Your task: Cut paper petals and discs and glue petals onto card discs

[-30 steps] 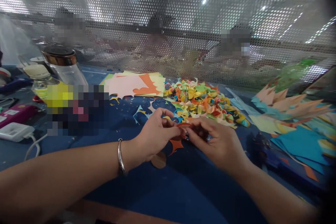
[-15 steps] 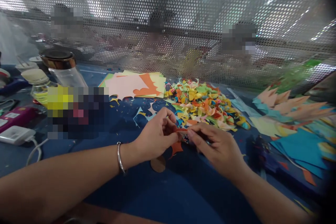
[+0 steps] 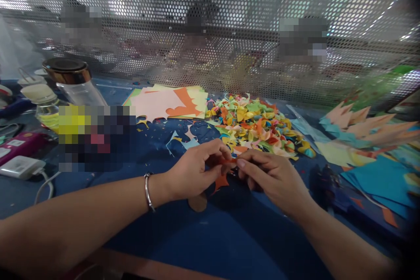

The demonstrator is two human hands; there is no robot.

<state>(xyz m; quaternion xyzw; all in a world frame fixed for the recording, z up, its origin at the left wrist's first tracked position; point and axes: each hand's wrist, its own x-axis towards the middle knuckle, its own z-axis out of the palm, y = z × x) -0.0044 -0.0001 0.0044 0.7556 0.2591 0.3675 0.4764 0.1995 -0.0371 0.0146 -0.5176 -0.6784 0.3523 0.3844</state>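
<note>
Orange paper piece: we see it at the centre of the frame, a small strip held just above the surface, with a jagged orange part hanging below it.
Left hand: thumb and forefinger are pinched shut on the left end of the orange paper piece, the other fingers curled; a silver bangle sits on the wrist.
Right hand: its fingertips are closed on the right end of the same piece, meeting the left hand's fingers.
Brown disc: it lies flat on the surface just below the left hand.
Surface: dark blue, strewn with small paper offcuts.
Pile of folded pieces: many colours, just above the hands in the frame.
Paper sheets: a flat stack at upper centre-left, pink on top with a cut orange sheet on it.
Teal sheets: spread at the right edge.
Jar: clear, with a shiny metal lid, at upper left.
Pink device: at the left edge; we make out a white label, its writing too small to read.
White charger: just below the pink device, cable attached.
Perforated screen: it fills the top of the frame.
</note>
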